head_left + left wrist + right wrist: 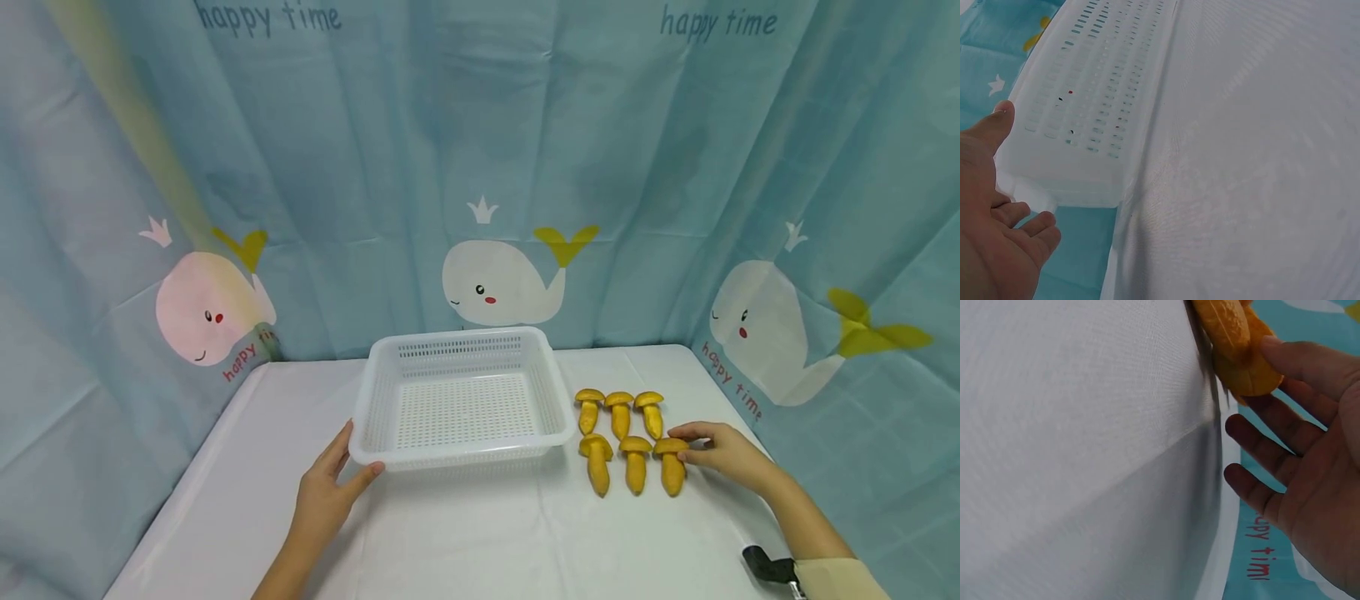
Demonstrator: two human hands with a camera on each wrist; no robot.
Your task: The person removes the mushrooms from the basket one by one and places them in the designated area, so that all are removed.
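A white plastic basket (465, 456) with a perforated floor and walls stands at the middle of the table. My left hand (324, 492) grips its near left corner, thumb on the rim and fingers around the left side. In the left wrist view the left hand (997, 212) has its fingers curled below the basket's rim. To the right, several yellow toy mushrooms lie in two rows, caps away from me. My right hand (723, 454) pinches the cap of the near-row rightmost mushroom (672, 477) between thumb and forefinger. The other fingers of the right hand (1310, 437) spread loosely.
Next to the pinched one lie a middle mushroom (635, 475) and a left mushroom (597, 471). A white cloth (480, 533) covers the table. Blue curtains (360, 167) with whale prints enclose its back and sides. A black device (768, 567) sits at the right wrist.
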